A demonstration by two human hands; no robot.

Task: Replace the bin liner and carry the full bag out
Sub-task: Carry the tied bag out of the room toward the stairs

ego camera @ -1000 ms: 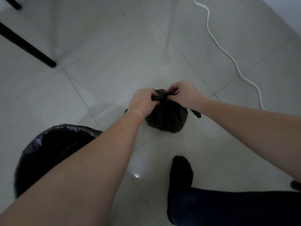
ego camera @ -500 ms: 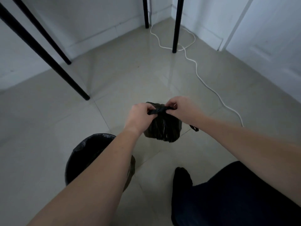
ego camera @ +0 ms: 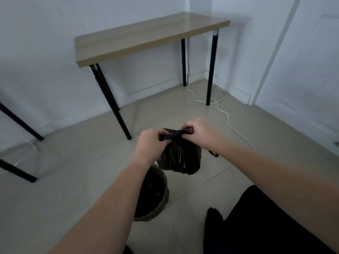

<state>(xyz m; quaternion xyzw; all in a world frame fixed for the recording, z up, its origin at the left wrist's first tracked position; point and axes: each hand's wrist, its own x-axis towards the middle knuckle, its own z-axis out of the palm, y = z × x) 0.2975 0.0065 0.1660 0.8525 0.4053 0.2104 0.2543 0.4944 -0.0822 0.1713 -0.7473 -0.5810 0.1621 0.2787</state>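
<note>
A small full black bag [ego camera: 180, 156] hangs in the air in front of me, its neck bunched into a knot. My left hand [ego camera: 151, 143] grips the left end of the knot and my right hand [ego camera: 199, 133] grips the right end. A loose strip of the bag dangles below my right wrist. Under the bag and my left forearm stands the round bin [ego camera: 155, 195] on the floor, with a dark liner inside; my arm hides its left part.
A wooden table [ego camera: 146, 37] on black legs stands ahead against the white wall. A white cable [ego camera: 227, 116] snakes over the tiled floor to the right. More black legs [ego camera: 20, 123] are at the left. My dark-trousered leg and socked foot [ego camera: 214, 215] are at the lower right.
The view has tilted up, so the table and walls now show. Both hands have lifted the bag clear of the floor, still pulling on the knot. The bin now lies under it.
</note>
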